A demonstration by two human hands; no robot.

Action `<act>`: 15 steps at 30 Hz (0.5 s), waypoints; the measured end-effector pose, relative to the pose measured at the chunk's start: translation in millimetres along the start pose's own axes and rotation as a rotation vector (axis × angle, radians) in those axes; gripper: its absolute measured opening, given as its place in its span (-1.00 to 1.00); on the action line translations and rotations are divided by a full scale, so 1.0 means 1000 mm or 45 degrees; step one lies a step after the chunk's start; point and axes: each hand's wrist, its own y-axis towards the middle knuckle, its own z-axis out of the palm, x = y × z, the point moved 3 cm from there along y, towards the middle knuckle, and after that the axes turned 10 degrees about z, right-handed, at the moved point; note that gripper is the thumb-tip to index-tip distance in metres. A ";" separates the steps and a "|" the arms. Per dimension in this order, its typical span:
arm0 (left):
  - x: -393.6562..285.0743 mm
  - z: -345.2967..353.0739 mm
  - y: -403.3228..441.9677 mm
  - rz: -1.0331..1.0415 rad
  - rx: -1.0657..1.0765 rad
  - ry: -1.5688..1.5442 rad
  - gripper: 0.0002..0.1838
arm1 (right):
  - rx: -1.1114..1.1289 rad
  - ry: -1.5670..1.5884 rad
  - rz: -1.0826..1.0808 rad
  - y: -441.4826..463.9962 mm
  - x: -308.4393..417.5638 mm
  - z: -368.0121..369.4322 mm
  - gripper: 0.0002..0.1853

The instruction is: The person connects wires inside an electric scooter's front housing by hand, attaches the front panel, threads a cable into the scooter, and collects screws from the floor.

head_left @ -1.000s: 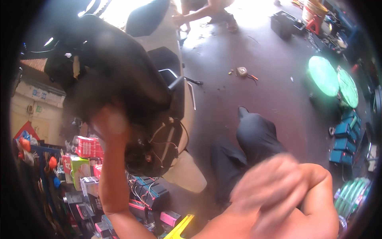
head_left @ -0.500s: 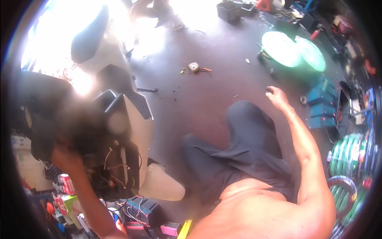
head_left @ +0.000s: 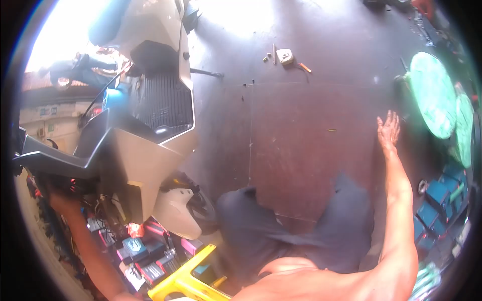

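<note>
A scooter with beige body panels (head_left: 138,155) and a black ribbed footboard (head_left: 163,103) stands on my left. My left hand (head_left: 64,201) reaches up to the dark underside of its front end, below the black handlebar cover (head_left: 75,155). Shadow and the scooter parts hide those fingers, so what they touch or hold does not show. On the other side, my right hand (head_left: 388,129) is stretched out over the dark floor with its fingers spread and nothing in it. Green-wrapped round things (head_left: 432,95) lie just beyond it.
A small pale rounded object (head_left: 284,56) and an orange-handled tool (head_left: 305,67) lie on the floor ahead. A thin yellowish piece (head_left: 332,130) is nearer. The yellow stool (head_left: 183,281), several boxes (head_left: 135,248) and teal blocks (head_left: 437,198) are close to me.
The view has shifted, bringing the scooter's footboard into fuller sight. My right hand has gone from curled to spread fingers. My knees are now further apart; my left hand stays at the scooter's front.
</note>
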 end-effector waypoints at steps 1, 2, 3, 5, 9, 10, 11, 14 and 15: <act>-0.005 0.002 -0.004 -0.004 -0.007 0.046 -0.60 | -0.023 -0.008 -0.013 0.008 0.001 0.015 -0.24; -0.010 0.005 -0.007 -0.014 -0.008 0.093 -0.60 | -0.128 -0.007 -0.027 0.010 0.003 0.029 -0.25; -0.015 0.009 -0.012 -0.026 -0.004 0.139 -0.60 | -0.230 -0.009 -0.037 0.007 0.002 0.039 -0.25; -0.021 0.016 -0.019 -0.043 -0.013 0.221 -0.61 | -0.441 0.030 -0.075 0.002 0.001 0.043 -0.28; -0.029 0.032 -0.029 -0.099 0.017 0.375 -0.62 | -0.484 0.132 -0.127 -0.001 0.004 0.032 -0.30; -0.031 0.033 -0.032 -0.115 0.023 0.407 -0.62 | -0.471 0.110 -0.125 0.000 0.003 0.035 -0.30; -0.034 0.033 -0.035 -0.127 0.036 0.444 -0.62 | -0.461 0.088 -0.117 0.001 0.001 0.038 -0.30; -0.051 0.036 -0.056 -0.168 0.111 0.635 -0.63 | -0.453 0.081 -0.120 0.003 0.003 0.038 -0.30; -0.060 0.034 -0.068 -0.157 0.115 0.730 -0.63 | -0.453 0.090 -0.123 0.002 0.004 0.036 -0.30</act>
